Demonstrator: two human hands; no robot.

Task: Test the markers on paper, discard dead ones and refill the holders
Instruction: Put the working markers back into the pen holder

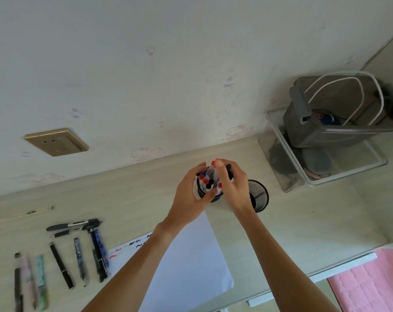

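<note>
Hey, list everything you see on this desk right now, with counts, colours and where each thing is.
markers: several, red, blue and black caps, standing in the left holder
mesh holders: two, black, desk centre
paper: one sheet, white, scribbled at its left edge
pens: about nine, mostly dark, lying at left
wall socket: one, gold
grey bin: one, in a clear box at right
left hand: holds the marker holder
right hand: grips markers

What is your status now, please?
Left hand grips the full holder. Right hand pinches the markers in it. Second holder is behind the right wrist. Nothing in the way.
</note>
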